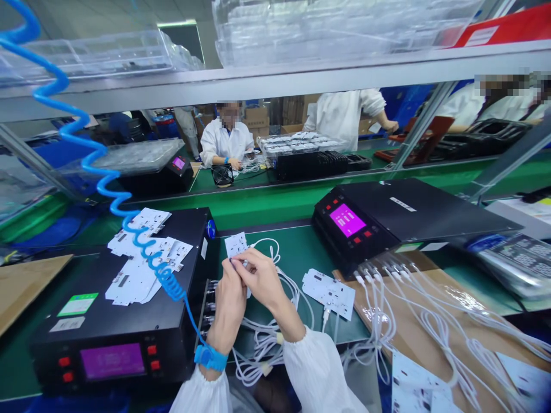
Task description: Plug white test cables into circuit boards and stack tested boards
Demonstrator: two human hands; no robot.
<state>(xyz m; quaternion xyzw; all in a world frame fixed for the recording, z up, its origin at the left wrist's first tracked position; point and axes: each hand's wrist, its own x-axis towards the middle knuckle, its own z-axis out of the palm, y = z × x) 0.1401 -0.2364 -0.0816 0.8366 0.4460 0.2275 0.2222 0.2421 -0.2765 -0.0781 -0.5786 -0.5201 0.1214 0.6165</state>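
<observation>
So the left hand (229, 292)'s got a little white board (235, 243) pinched over the green bench (297, 241) between two black boxes (174, 315), right hand (263, 280) bunched in against it, can't tell what that one's gripping.

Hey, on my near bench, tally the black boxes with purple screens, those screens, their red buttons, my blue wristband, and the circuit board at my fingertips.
Black boxes: 2
Purple screens: 2
Red buttons: 8
Blue wristband: 1
White circuit board at your fingertips: 1
Total: 14
</observation>
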